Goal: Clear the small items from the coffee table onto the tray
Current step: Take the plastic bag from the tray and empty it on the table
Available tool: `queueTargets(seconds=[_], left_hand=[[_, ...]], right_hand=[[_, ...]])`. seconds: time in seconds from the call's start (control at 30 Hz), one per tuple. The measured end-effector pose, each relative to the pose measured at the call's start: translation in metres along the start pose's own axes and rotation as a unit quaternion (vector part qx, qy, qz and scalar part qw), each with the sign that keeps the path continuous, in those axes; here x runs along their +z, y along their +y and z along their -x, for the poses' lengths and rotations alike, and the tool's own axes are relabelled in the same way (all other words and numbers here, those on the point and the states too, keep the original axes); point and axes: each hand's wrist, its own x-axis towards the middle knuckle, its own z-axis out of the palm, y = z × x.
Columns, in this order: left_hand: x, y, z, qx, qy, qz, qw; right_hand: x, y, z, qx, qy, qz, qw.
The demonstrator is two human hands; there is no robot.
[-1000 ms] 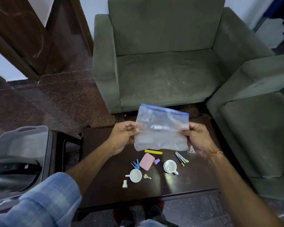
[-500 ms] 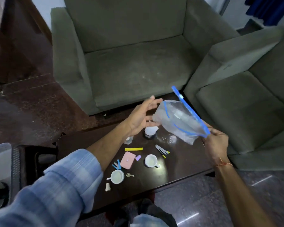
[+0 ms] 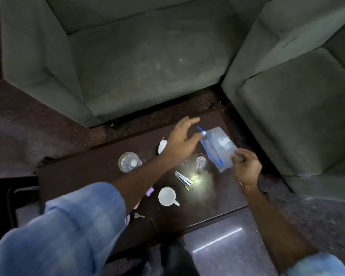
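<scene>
Nearest the counter's (image 3: pixel 72 172) front edge lies a small key (image 3: pixel 139 216), with a white cup (image 3: pixel 167 196) just beyond it toward the middle. Farther in are nail clippers (image 3: pixel 183 178), and a clear glass (image 3: pixel 129 161) stands toward the left. Near the far right corner, the right hand (image 3: pixel 246 167) pinches a clear zip bag (image 3: pixel 219 147) lying on the counter. The left hand (image 3: pixel 182 141) hangs over it, fingers spread, holding nothing.

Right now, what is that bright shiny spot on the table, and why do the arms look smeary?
Head view: the spot is lamp glare off the glossy coffee table, beside the white cup; the blue sleeve smears from motion blur, and the wide lens bends the sofa edges.
</scene>
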Motion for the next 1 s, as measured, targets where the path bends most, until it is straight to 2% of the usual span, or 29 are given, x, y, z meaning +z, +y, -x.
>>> queueTargets(seconds=[0.1,0.17,0.23,0.33,0.4,0.47,0.6,0.7,0.87,1.0], left_hand=[[-0.002,-0.051,0.007,0.060,-0.038,-0.124,0.990],[-0.004,-0.076,0.014,0.081,-0.060,-0.158,0.982],[-0.002,-0.090,0.015,0.091,-0.080,-0.190,0.974],[0.007,-0.098,0.009,0.098,-0.109,-0.222,0.964],[0.015,-0.102,0.003,0.109,-0.126,-0.258,0.952],[0.021,-0.109,-0.001,0.128,-0.141,-0.298,0.935],[0.024,-0.132,-0.003,0.136,-0.168,-0.345,0.913],[0.020,-0.145,0.001,0.127,-0.173,-0.343,0.915],[0.010,-0.159,0.018,0.135,-0.176,-0.358,0.907],[-0.010,-0.168,0.041,0.151,-0.156,-0.362,0.906]], right_hand=[[0.039,0.039,-0.010,0.007,-0.099,0.136,0.986],[0.055,0.049,-0.019,-0.043,-0.101,0.202,0.973],[0.070,0.049,-0.031,-0.122,-0.111,0.220,0.962],[0.091,0.057,-0.042,-0.185,-0.209,0.312,0.908],[0.103,0.072,-0.045,-0.178,-0.259,0.383,0.869],[0.115,0.086,-0.043,-0.167,-0.280,0.404,0.855],[0.136,0.096,-0.034,-0.143,-0.261,0.401,0.866],[0.145,0.100,-0.033,-0.130,-0.249,0.388,0.878],[0.146,0.104,-0.033,-0.129,-0.248,0.393,0.876],[0.138,0.079,-0.030,-0.120,-0.253,0.371,0.885]])
